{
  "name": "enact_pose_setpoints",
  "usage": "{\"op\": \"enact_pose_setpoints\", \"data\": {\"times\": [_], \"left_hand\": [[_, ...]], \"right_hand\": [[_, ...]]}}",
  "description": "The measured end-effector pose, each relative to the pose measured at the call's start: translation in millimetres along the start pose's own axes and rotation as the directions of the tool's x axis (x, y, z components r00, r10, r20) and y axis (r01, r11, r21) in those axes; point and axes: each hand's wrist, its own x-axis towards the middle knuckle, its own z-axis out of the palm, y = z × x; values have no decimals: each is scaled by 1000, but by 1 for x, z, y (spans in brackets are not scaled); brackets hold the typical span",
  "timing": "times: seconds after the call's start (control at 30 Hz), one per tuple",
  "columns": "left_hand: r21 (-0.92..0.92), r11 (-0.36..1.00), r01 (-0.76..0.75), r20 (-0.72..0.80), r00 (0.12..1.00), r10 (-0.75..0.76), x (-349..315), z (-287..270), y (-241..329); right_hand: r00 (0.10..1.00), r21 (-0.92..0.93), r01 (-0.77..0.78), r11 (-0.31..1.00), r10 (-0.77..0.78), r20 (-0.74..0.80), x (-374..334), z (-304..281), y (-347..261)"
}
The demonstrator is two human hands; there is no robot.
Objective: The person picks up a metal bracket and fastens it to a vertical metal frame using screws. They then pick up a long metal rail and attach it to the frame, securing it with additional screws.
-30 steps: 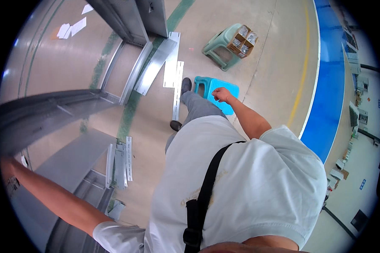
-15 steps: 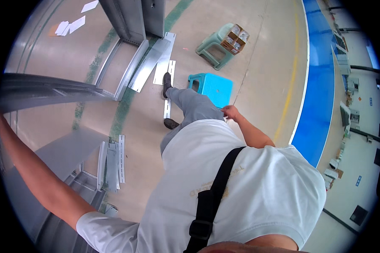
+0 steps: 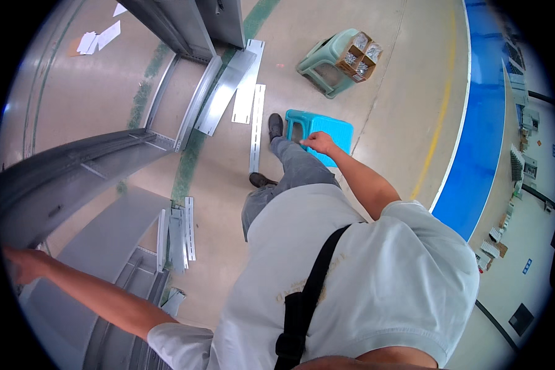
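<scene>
My right hand (image 3: 319, 142) hangs in front of the bright blue plastic stool (image 3: 333, 132). Its fingers are drawn together, and whatever they may hold is too small to make out. Far out at the left rim, my left hand (image 3: 26, 265) is at the end of a long grey metal cabinet frame (image 3: 74, 179). Its fingers are dark and partly cut off, so their grip on the frame does not show. The frame stretches from there toward an upright grey metal section (image 3: 185, 28) farther off.
Beyond the blue stool, a pale green stool (image 3: 317, 65) bears a divided cardboard box (image 3: 361, 57) of small bagged parts. Slotted metal strips (image 3: 256, 129) and flat panels (image 3: 225, 92) lie on the floor by my feet. A grey sheet panel (image 3: 98, 253) is below my left arm.
My right hand has risen from beside my thigh to in front of the blue stool. My left hand has come into view at the left rim. My far foot has shifted toward the stool.
</scene>
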Motion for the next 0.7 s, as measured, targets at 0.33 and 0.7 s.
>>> {"op": "enact_pose_setpoints", "data": {"times": [0.33, 0.7], "left_hand": [[132, 804, 580, 989, -125, -73, -569, -185, 127], [168, 878, 449, 865, -494, 87, -724, -176, 165]], "right_hand": [[988, -168, 56, 984, -30, 154, 123, 64, -48], [959, -131, -258, 957, 270, 84, 343, 263, 3]]}}
